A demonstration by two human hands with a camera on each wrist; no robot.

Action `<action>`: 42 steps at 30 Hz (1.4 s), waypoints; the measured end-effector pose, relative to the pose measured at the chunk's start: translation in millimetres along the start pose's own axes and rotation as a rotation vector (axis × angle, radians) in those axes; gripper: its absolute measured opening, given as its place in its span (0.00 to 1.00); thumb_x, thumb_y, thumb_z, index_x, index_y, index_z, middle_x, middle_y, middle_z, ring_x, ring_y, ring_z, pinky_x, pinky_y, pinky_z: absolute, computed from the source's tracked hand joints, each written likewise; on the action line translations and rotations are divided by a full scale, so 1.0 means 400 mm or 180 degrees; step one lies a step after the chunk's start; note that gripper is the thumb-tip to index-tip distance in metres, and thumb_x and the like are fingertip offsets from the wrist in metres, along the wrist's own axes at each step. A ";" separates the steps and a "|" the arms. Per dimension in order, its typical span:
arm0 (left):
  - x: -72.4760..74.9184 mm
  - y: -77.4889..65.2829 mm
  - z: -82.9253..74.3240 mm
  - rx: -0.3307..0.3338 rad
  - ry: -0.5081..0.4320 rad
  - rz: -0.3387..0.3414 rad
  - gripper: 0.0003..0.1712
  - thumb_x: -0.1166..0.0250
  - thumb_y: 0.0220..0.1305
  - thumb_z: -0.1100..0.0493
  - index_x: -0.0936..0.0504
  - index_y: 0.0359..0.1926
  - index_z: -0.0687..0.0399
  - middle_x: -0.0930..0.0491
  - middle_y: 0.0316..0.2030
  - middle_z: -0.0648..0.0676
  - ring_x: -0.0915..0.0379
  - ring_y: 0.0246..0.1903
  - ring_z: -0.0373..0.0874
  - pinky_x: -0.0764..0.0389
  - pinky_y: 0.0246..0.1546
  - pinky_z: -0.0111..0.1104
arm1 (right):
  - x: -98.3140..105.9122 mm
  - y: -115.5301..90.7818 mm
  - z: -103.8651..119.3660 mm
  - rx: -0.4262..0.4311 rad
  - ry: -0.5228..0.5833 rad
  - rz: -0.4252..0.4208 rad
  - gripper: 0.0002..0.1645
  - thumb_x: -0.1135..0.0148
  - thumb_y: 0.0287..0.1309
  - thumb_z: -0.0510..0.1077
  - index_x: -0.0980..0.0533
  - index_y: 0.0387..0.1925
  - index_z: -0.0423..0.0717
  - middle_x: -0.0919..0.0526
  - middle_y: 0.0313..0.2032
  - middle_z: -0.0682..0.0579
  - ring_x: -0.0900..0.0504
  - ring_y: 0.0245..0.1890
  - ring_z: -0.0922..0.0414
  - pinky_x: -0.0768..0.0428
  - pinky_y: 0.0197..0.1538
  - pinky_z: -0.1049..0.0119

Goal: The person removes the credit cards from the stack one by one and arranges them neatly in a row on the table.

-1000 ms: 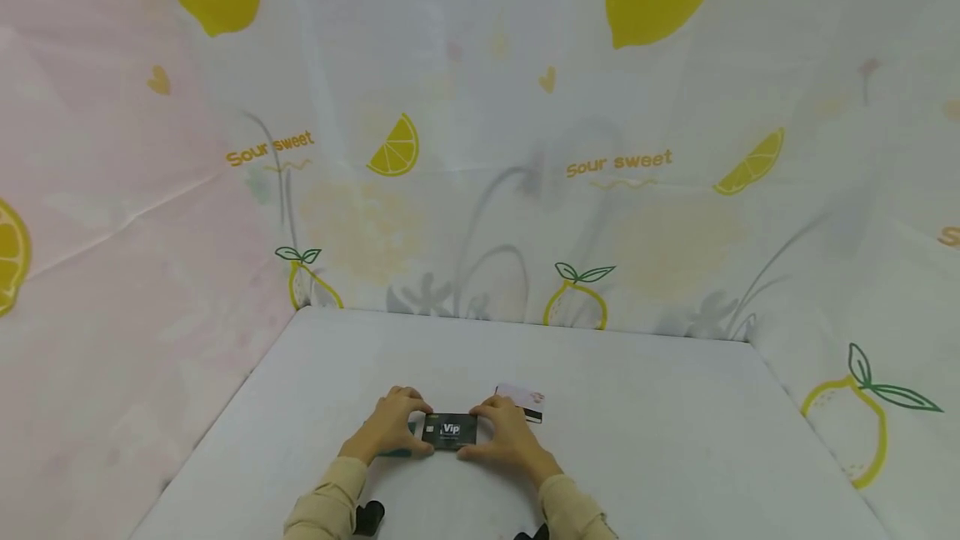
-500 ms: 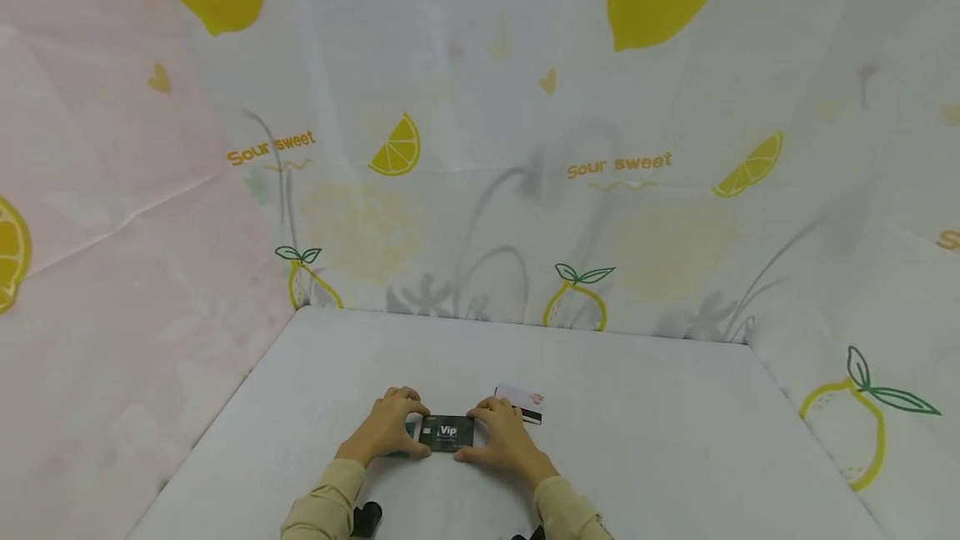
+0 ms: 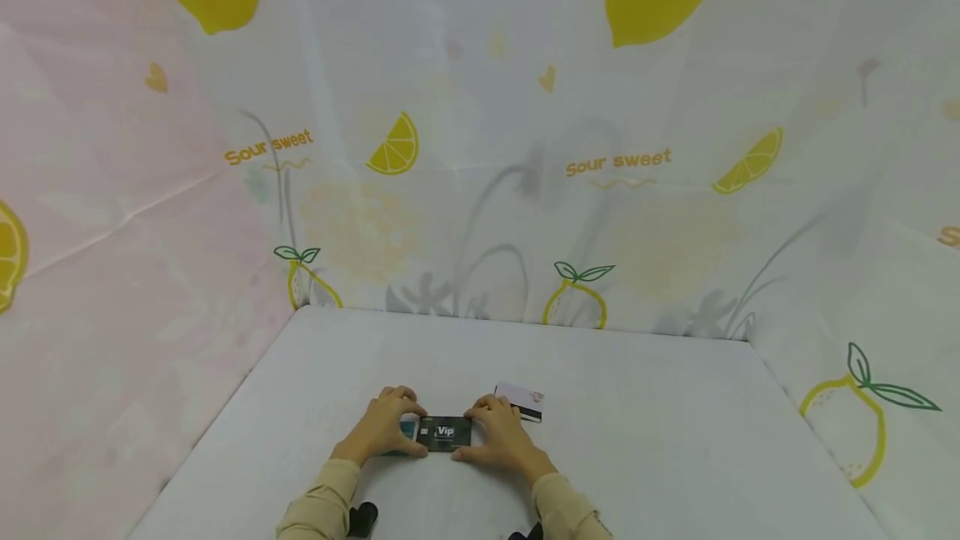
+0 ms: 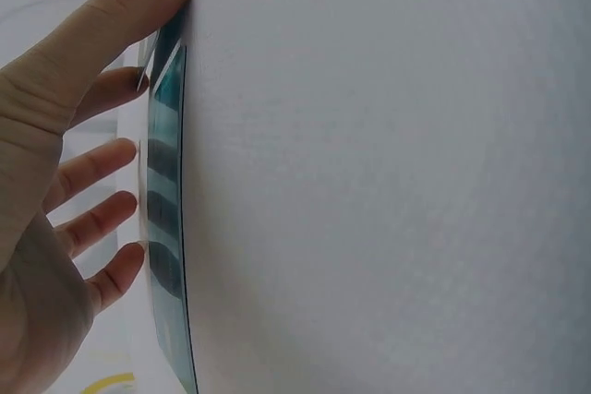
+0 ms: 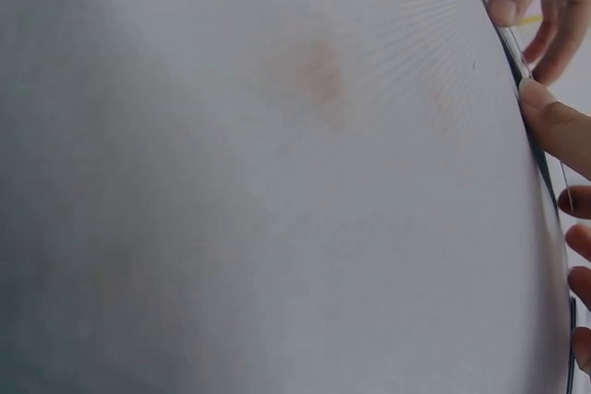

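A dark card (image 3: 444, 433) printed "Vip" lies face up between both hands in the head view. My left hand (image 3: 378, 427) pinches its left edge, with forefinger at the far corner and thumb at the near one. Holding its right edge in the same way is my right hand (image 3: 504, 437). A teal card (image 3: 407, 429) shows in the curve of the left hand, lying on the table; in the left wrist view the teal card (image 4: 166, 228) passes below the spread fingers. Whether the two cards touch is unclear.
A pale card (image 3: 522, 398) with a black stripe lies just behind the right hand, partly covered by it. The white table (image 3: 637, 423) meets lemon-printed fabric (image 3: 480, 215) at the back and both sides. Black wrist straps (image 3: 363, 519) show near the sleeves.
Both hands and the dark card have shifted slightly left and a little nearer. The pinch at both edges stays the same. The pale card has not moved.
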State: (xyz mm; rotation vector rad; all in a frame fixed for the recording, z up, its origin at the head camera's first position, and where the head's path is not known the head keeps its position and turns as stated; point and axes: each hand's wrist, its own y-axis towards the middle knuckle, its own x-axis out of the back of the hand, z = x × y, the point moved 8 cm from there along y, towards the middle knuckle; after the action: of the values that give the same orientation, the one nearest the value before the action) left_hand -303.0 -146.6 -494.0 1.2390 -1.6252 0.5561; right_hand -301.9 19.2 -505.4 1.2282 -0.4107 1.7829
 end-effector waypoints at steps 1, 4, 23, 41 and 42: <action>0.000 -0.001 0.002 0.0002 0.0012 0.0001 0.29 0.20 0.30 0.46 0.14 0.37 0.52 0.26 0.44 0.56 0.34 0.47 0.56 0.31 0.41 0.55 | 0.001 -0.001 0.002 0.0010 0.0030 0.0001 0.35 0.29 0.41 0.66 0.21 0.47 0.48 0.27 0.45 0.53 0.33 0.45 0.55 0.35 0.44 0.56; 0.000 -0.005 0.009 0.0000 0.0063 -0.0027 0.30 0.20 0.30 0.43 0.14 0.38 0.51 0.25 0.44 0.56 0.34 0.47 0.56 0.31 0.40 0.55 | 0.004 -0.002 0.008 0.0025 0.0099 -0.0013 0.35 0.29 0.41 0.64 0.21 0.47 0.47 0.28 0.45 0.51 0.33 0.45 0.54 0.35 0.45 0.55; 0.006 -0.006 0.024 0.0113 0.0002 -0.0037 0.31 0.20 0.30 0.43 0.14 0.40 0.50 0.25 0.47 0.56 0.34 0.50 0.57 0.32 0.44 0.57 | 0.010 0.003 0.013 -0.0001 0.0127 -0.0059 0.36 0.29 0.42 0.63 0.21 0.48 0.45 0.28 0.46 0.50 0.34 0.45 0.53 0.35 0.47 0.53; 0.011 -0.022 0.051 0.0261 -0.0280 -0.0033 0.31 0.18 0.25 0.48 0.14 0.36 0.54 0.24 0.48 0.60 0.33 0.51 0.61 0.34 0.49 0.60 | -0.006 0.006 0.017 -0.0036 0.0138 -0.0046 0.36 0.29 0.41 0.65 0.21 0.48 0.46 0.28 0.45 0.51 0.33 0.45 0.53 0.35 0.46 0.54; 0.012 -0.023 0.051 0.0258 -0.0282 -0.0017 0.31 0.17 0.25 0.49 0.14 0.36 0.54 0.24 0.48 0.60 0.33 0.51 0.61 0.34 0.49 0.60 | -0.007 0.006 0.017 -0.0041 0.0134 -0.0040 0.36 0.29 0.41 0.65 0.21 0.48 0.46 0.28 0.45 0.51 0.33 0.45 0.53 0.35 0.46 0.53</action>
State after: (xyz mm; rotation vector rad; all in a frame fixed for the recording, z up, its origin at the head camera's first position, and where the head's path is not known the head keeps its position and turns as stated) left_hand -303.3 -168.8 -500.0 1.3439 -1.6867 0.5758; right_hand -299.7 12.0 -504.2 1.1796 -0.3890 1.7897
